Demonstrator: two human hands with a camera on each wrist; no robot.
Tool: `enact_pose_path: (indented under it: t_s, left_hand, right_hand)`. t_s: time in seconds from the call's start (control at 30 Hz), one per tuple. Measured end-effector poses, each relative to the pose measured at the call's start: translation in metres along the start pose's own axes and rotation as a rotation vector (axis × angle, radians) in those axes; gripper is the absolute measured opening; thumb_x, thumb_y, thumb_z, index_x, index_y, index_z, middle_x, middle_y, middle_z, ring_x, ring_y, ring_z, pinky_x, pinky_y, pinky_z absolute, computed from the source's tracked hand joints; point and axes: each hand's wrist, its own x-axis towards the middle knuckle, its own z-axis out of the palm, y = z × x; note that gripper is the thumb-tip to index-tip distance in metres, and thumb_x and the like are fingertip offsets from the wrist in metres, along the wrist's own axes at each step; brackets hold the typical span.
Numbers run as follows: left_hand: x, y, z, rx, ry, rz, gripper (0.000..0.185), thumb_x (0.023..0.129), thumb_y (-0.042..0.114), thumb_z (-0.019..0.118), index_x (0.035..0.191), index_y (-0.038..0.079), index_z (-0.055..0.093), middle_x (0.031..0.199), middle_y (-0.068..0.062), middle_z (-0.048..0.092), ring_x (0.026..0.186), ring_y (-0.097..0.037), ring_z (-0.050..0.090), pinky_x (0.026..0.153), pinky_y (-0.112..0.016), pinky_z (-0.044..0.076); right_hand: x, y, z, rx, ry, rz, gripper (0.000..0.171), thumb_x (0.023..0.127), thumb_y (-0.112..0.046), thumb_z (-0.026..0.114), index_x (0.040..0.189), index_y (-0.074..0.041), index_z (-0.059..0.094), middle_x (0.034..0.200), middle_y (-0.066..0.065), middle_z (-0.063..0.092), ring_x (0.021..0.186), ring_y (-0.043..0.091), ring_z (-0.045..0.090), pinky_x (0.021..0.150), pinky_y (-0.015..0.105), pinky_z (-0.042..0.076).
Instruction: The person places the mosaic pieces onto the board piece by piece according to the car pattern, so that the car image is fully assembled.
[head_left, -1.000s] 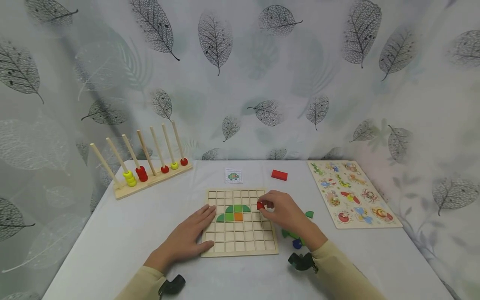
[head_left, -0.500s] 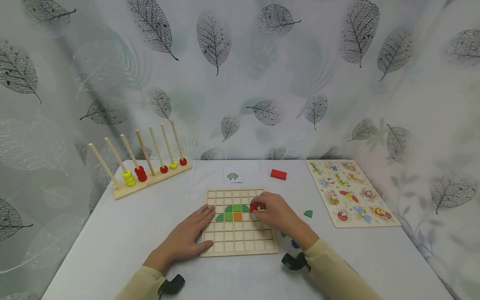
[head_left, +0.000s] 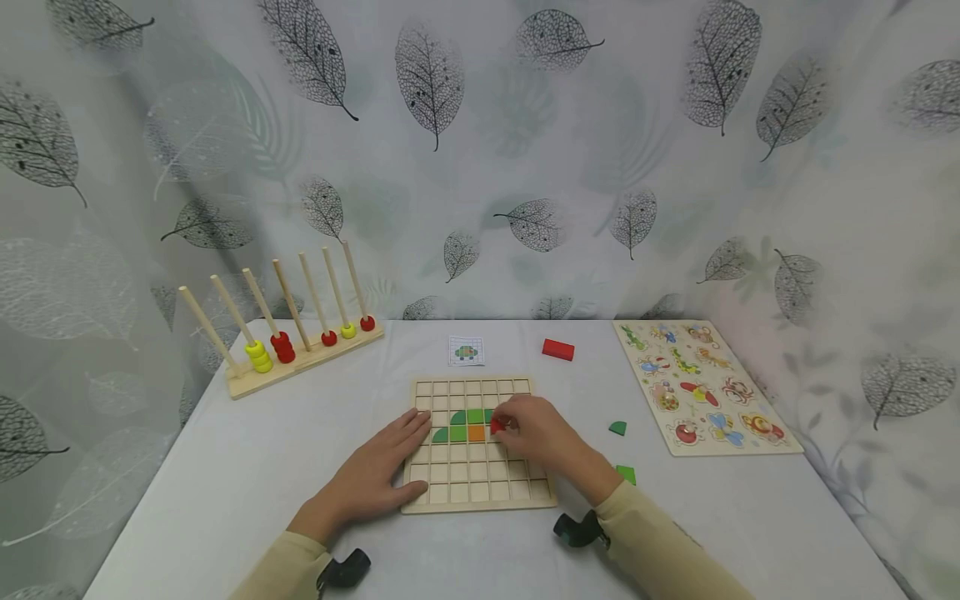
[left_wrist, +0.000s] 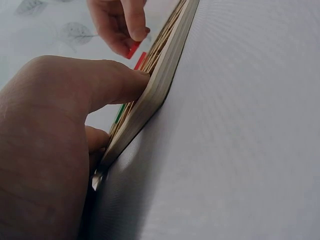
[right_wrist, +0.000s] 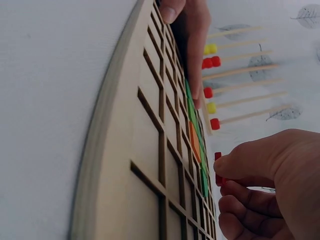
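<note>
We find no readable text, labels, brand names, numbers or signs in any view. The small card (head_left: 467, 351) at the far side of the desk (head_left: 225, 467) carries a coloured grid picture only, with no lettering we can make out. The animal puzzle board (head_left: 701, 387) shows pictures without legible captions. The grid board (head_left: 480, 446) bears no markings.

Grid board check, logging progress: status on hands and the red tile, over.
Left hand flat, steadying the grid board. Right hand pinches red tile just right of the orange tile. Nothing blocking that cell.
</note>
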Motion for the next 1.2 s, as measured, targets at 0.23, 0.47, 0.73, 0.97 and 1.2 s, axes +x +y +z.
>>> enact_pose_path:
  t_s: [0.23,0.47,0.73,0.97,1.2]
  left_hand:
    - [0.000,0.001,0.000,-0.005,-0.005,-0.004,0.088,0.100,0.055,0.065,0.169,0.007,0.039,0.177,-0.001,0.030,0.165,-0.025,0.020,0.127,-0.054,0.031]
    - [0.000,0.001,-0.001,-0.011,-0.003,-0.002,0.088,0.099,0.053,0.066,0.168,0.007,0.039,0.177,-0.002,0.030,0.165,-0.025,0.021,0.127,-0.055,0.031]
    - [0.000,0.001,-0.001,-0.002,0.006,0.013,0.087,0.099,0.052,0.067,0.168,0.006,0.039,0.177,-0.003,0.031,0.164,-0.026,0.021,0.127,-0.054,0.031]
    - [0.001,0.002,-0.001,-0.001,-0.001,0.002,0.088,0.099,0.052,0.066,0.168,0.006,0.039,0.177,-0.003,0.031,0.164,-0.026,0.021,0.127,-0.055,0.031]
    - [0.001,0.002,-0.001,0.000,-0.001,-0.002,0.088,0.099,0.053,0.066,0.168,0.007,0.039,0.177,-0.002,0.031,0.164,-0.025,0.021,0.127,-0.054,0.031]
  right_hand:
    - [0.001,0.003,0.008,-0.035,-0.014,-0.011,0.016,0.095,-0.016,0.085,0.111,-0.015,0.083,0.094,-0.009,0.067,0.086,0.011,0.058,0.078,0.028,0.056]
    - [0.001,0.003,0.011,-0.031,-0.028,-0.026,0.016,0.095,-0.014,0.084,0.111,-0.013,0.083,0.095,-0.008,0.069,0.085,0.011,0.059,0.078,0.029,0.057]
    - [0.001,0.002,0.012,-0.035,-0.029,-0.053,0.017,0.095,-0.015,0.084,0.112,-0.012,0.083,0.098,-0.006,0.073,0.088,0.010,0.061,0.081,0.030,0.059]
    - [0.000,0.003,0.012,-0.018,-0.028,-0.037,0.020,0.096,-0.014,0.082,0.116,-0.011,0.083,0.104,-0.006,0.075,0.092,0.009,0.064,0.085,0.030,0.060]
    - [-0.001,0.005,0.006,-0.007,0.002,-0.017,0.019,0.096,-0.014,0.082,0.115,-0.013,0.083,0.104,-0.006,0.074,0.092,0.009,0.063,0.084,0.030,0.060]
